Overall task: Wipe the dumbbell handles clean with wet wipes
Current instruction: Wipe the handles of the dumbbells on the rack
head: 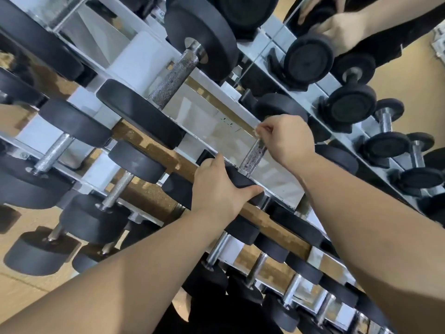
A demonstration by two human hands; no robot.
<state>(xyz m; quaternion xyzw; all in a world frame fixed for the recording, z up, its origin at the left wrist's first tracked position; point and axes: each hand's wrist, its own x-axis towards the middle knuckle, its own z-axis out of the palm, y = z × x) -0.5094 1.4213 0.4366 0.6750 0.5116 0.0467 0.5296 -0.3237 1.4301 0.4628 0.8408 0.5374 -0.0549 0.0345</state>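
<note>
The floor is tan and speckled, and it shows through the gaps of a pale metal rack that runs slantwise from the far left to the near right. Behind the rack, on the far right, a mirror repeats the floor and a second row of black weights.

The rack carries dumbbells on more than one level. The dumbbell being cleaned lies on the upper level, about the middle of the scene, with its rough metal handle pointing away from the person. The left hand grips its near black end, with the fingers curled over the top and the thumb stretched along the edge. The right hand is closed round the far part of the handle, and its fingertips pinch a small pale wipe against the metal.

To the left lies a bigger dumbbell with a long rough bar and thick black ends. Smaller dumbbells fill the lower level, at the left and along the near side under both bare forearms. At the far right the mirror shows a reflection of the hands on a weight.
</note>
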